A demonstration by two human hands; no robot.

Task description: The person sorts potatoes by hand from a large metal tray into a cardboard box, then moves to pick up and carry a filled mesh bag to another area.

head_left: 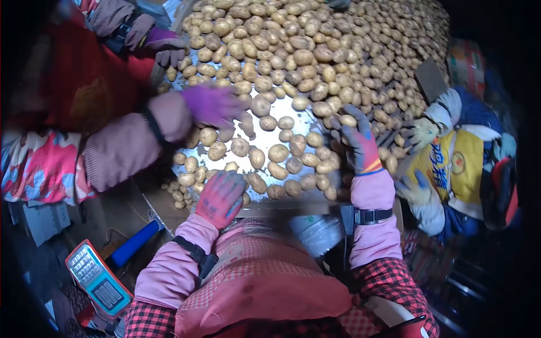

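My left hand [222, 197], in a pink and grey glove, rests at the near left edge of the metal table [304, 119], its fingers over potatoes there; whether it grips one is hidden. Farther right, my right hand [360, 141], in a grey, pink and orange glove, is curled at a potato [347, 120] held against its fingers. Between my hands several loose potatoes [278, 152] lie on the shiny surface. A large heap of potatoes [338, 50] covers the far side of the table.
A co-worker's blurred purple-gloved hand [214, 105] reaches in from the left, another purple glove [166, 45] behind it. At the right are a co-worker's pale gloves [420, 134] and a yellow apron [459, 169]. A scale display [101, 279] stands at lower left.
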